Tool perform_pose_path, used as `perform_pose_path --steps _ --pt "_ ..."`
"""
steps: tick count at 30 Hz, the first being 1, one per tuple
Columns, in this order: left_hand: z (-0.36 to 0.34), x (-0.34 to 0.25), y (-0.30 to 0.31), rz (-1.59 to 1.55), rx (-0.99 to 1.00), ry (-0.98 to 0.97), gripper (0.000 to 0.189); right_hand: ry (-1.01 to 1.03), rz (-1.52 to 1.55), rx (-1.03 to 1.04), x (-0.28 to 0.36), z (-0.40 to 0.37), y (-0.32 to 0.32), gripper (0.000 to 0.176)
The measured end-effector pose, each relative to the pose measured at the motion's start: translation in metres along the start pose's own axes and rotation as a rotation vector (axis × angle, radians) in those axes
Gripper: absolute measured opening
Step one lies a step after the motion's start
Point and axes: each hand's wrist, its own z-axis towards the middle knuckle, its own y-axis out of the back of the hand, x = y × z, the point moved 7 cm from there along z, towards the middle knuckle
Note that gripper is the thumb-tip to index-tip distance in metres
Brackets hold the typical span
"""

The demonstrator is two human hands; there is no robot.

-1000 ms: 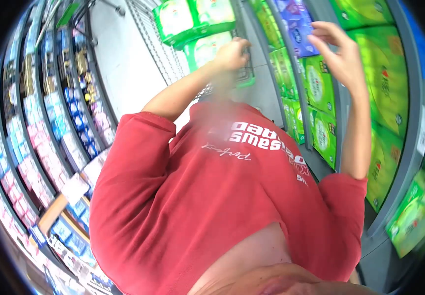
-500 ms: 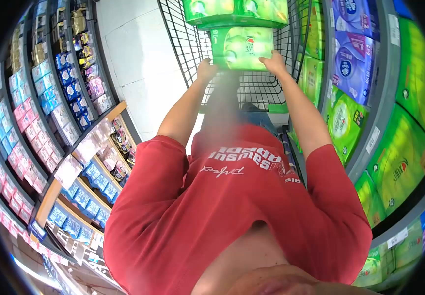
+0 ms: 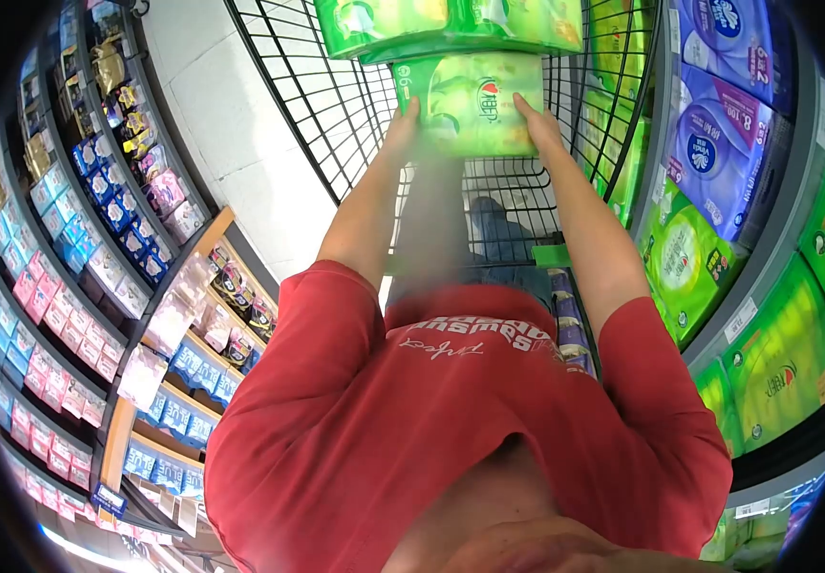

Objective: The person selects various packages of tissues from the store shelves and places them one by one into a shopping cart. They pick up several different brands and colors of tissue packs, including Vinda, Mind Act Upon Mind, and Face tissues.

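A green pack of tissues [image 3: 470,105] with a red heart logo is held in front of me over a black wire shopping cart [image 3: 288,95]. My left hand [image 3: 403,129] grips its left side, fingers closed against the wrapper. On the opposite side my right hand [image 3: 537,124] is pressed to the pack, with the thumb on top. Larger green tissue packs [image 3: 450,27] sit in the cart just beyond it. The undersides of both hands are hidden.
Shelves on the right hold purple tissue packs [image 3: 718,143] and green packs [image 3: 685,258]. To the left, shelves carry small pink packs [image 3: 59,325] and blue packs [image 3: 173,415]. Pale floor tiles [image 3: 212,105] run along the cart's left side.
The cart and its packs appear larger and nearer. My hands sit higher along the sides of the held pack, which has shifted slightly. The shelves have shifted in view.
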Motion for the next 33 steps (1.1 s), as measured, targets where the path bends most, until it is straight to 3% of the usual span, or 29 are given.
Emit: perform_pose_path --steps 3,5,10,12,15,21,22,24,25,27,28,30,33 --pt "0.003 0.014 0.013 0.1 -0.056 0.005 0.064 0.063 0.007 0.057 -0.008 0.0 0.002 0.067" --pt "0.014 0.025 0.03 0.269 -0.138 -0.075 0.058 0.112 -0.143 0.029 -0.01 -0.011 0.011 0.068" --pt "-0.088 -0.011 0.013 0.123 -0.121 -0.146 0.052 0.284 -0.302 -0.081 0.007 -0.078 0.03 0.069" --pt "-0.163 -0.049 0.004 0.016 -0.272 -0.289 0.048 0.423 -0.281 -0.156 0.025 -0.112 0.035 0.059" --pt "-0.25 -0.095 -0.002 -0.016 -0.32 -0.477 0.045 0.511 -0.141 -0.09 0.06 -0.181 0.046 0.063" --pt "-0.356 -0.192 -0.016 0.041 -0.203 -1.008 0.038 0.786 0.338 0.145 0.124 -0.291 0.075 0.067" --pt "-0.382 -0.209 -0.026 0.047 -0.198 -1.042 0.039 0.986 0.284 0.037 0.134 -0.302 0.089 0.068" --pt "-0.42 -0.239 -0.036 0.116 -0.265 -1.155 0.038 1.09 0.435 0.047 0.155 -0.347 0.117 0.074" --pt "-0.446 -0.25 -0.053 0.053 -0.197 -1.253 0.037 1.199 0.128 -0.151 0.164 -0.384 0.144 0.077" --pt "-0.496 -0.269 -0.086 -0.031 -0.072 -1.394 0.036 1.381 -0.019 -0.561 0.173 -0.477 0.198 0.078" --pt "-0.524 -0.275 -0.107 -0.085 0.0 -1.491 0.036 1.384 0.0 -0.657 0.171 -0.501 0.227 0.078" --pt "-0.564 -0.282 -0.138 -0.115 0.124 -1.648 0.042 1.526 0.16 -0.487 0.166 -0.54 0.259 0.079" --pt "-0.602 -0.274 -0.195 -0.177 0.376 -1.737 0.049 1.719 0.096 -0.816 0.135 -0.597 0.318 0.085"
